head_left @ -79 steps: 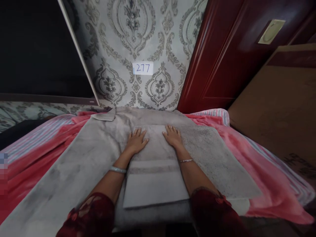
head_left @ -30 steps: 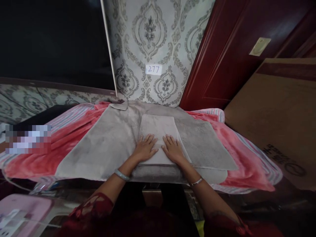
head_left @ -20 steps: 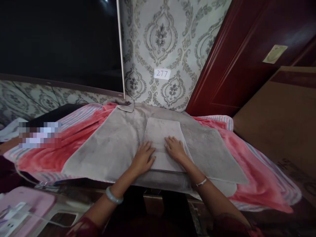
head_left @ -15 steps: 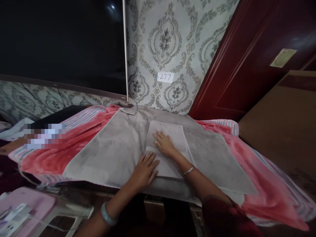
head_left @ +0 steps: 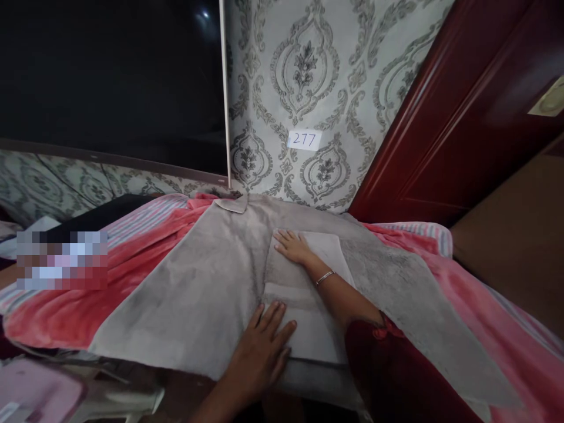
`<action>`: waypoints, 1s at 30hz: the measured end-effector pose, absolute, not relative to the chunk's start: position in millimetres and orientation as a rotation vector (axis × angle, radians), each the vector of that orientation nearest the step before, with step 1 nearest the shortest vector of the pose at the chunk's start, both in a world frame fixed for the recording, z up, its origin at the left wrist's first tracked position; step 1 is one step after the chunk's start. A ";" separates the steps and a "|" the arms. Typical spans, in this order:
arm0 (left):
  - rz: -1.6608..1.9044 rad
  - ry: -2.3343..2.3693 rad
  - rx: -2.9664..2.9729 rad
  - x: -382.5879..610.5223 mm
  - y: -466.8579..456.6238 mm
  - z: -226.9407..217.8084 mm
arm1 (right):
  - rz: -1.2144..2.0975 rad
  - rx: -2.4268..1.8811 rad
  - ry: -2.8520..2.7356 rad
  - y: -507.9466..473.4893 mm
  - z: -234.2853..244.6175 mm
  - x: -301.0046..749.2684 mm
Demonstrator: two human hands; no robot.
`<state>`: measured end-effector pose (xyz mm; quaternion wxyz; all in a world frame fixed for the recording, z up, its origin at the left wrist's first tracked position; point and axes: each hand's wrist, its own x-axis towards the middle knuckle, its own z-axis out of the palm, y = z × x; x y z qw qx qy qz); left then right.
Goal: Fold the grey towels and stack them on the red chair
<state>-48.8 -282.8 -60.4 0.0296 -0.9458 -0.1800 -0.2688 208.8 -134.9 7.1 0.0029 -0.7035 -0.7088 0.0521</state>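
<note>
A folded grey towel lies on a larger grey towel spread over a pink blanket. My left hand rests flat and open on the folded towel's near left corner, fingers spread. My right hand lies flat and open at the folded towel's far left corner, arm stretched across it. A thin bracelet sits on my right wrist.
A patterned wall with a paper label "277" rises behind the bed. A dark screen stands at the left, a dark red door at the right. A brown board leans at the far right.
My right hand has slid forward to the far end of the folded towel. My left hand has drawn back to its near edge. The view has shifted closer and to the left.
</note>
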 end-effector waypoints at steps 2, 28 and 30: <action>-0.830 -0.552 -2.915 -49.2 -283.4 -60.1 | 0.164 -2.222 -2.197 -123.1 5.0 214.5; -0.876 -0.524 -2.892 -47.3 -279.4 -53.9 | 0.081 -2.000 -2.302 -251.1 0.4 201.5; -0.884 -0.525 -2.894 -46.7 -279.3 -53.9 | 0.050 -2.032 -2.282 -264.6 -5.8 216.9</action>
